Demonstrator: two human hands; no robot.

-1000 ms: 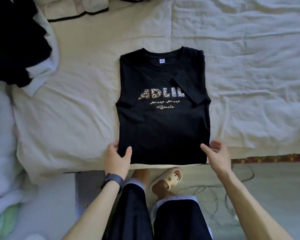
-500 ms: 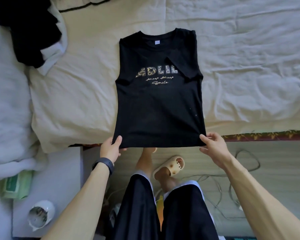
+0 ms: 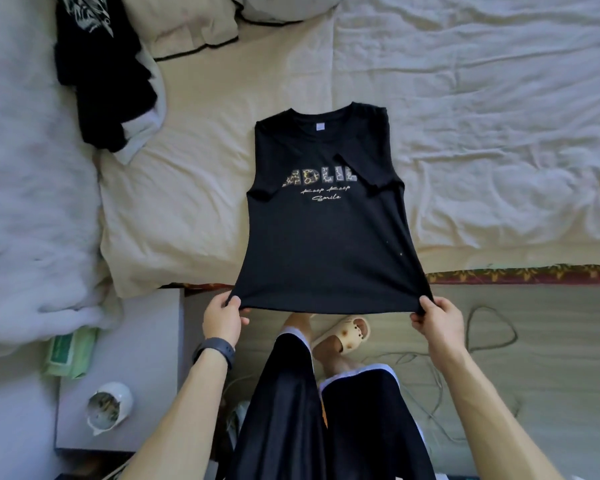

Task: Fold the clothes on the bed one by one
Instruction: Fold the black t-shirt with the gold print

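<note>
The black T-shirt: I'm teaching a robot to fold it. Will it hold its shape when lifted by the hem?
Probably not. The black T-shirt looks floppy: its hem dips slightly between the left hand and right hand. Likely light, since pinches hold it.

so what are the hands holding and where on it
The black shirt, by its bottom hem: left hand pinches the left corner, right hand the right corner.

Both your arms reach forward, well apart. Your left hand and right hand each pinch closed, thumbs on top, a band on your left wrist.
</note>
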